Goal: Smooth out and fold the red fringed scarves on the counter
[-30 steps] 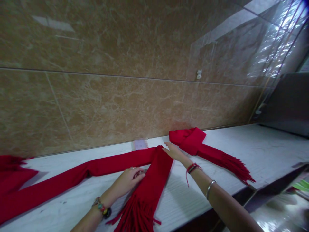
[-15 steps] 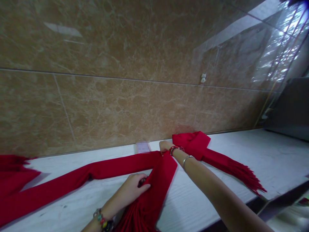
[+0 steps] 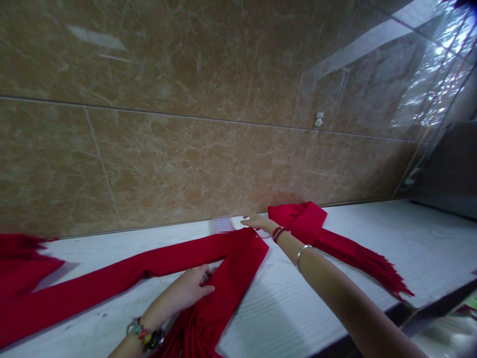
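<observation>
A long red scarf [image 3: 179, 258] lies on the white tabletop [image 3: 290, 313], folded back at a corner, with its fringed end towards me. My left hand [image 3: 188, 288] grips the inner edge of the folded part, thumb on top; some fingertips are hidden. Just beyond the fold, my right hand [image 3: 257, 222] is off the cloth, its fingers apart. It hangs beside a small pale packet or pad [image 3: 222, 224] by the wall. A second red scarf [image 3: 298, 221] lies folded to the right, fringe pointing right and towards me.
More red cloth [image 3: 26, 263] with fringe lies at the far left. A tiled wall [image 3: 179, 169] rises directly behind the table, with a small white fitting [image 3: 319, 119] on it. A dark grey panel-like object [image 3: 443, 169] stands at the right end.
My right hand has let go of the scarf's folded corner and opened. My left hand has moved left and towards me, and the folded part has shifted left with it.
</observation>
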The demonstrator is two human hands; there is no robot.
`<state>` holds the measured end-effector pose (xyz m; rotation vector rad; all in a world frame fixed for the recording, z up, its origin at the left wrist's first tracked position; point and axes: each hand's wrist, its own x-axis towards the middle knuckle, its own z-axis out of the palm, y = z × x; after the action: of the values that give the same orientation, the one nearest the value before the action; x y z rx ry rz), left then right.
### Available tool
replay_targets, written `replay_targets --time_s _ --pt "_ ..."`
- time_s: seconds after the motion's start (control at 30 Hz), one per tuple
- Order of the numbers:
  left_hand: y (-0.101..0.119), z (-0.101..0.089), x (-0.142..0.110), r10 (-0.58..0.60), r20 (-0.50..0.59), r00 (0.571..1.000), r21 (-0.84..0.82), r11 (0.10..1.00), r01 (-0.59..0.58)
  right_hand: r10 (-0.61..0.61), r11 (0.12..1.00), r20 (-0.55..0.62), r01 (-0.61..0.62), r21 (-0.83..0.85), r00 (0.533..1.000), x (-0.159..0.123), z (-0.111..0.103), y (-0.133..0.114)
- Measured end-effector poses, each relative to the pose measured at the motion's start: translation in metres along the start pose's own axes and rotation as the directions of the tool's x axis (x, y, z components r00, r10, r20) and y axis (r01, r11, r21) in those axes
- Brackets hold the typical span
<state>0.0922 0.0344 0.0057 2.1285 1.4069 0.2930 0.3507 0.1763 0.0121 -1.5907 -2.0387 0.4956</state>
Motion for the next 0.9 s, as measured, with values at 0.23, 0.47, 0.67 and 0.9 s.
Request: replay_targets --time_s 0.23,0.47,0.67,0.9 --pt "0.011 0.007 -0.004 0.023 0.039 0.999 -0.061 0.998 -0.020 0.078 0.988 -0.018 -0.079 -0.132 0.997 -0.015 0.012 0.020" --pt "0.022 0.028 0.009 0.203 -0.144 0.968 0.034 0.979 -0.201 -0.093 0.976 -0.070 0.077 -0.204 0.993 -0.018 0.019 0.017" --pt "0.028 0.035 0.032 0.201 -0.209 0.957 0.151 0.974 -0.172 -0.237 0.934 0.014 0.232 -0.273 0.971 -0.023 0.011 0.019" --pt "0.031 0.041 0.049 0.203 -0.207 0.957 0.151 0.973 -0.174 -0.163 0.929 -0.078 0.126 -0.349 0.984 -0.018 0.010 0.029"
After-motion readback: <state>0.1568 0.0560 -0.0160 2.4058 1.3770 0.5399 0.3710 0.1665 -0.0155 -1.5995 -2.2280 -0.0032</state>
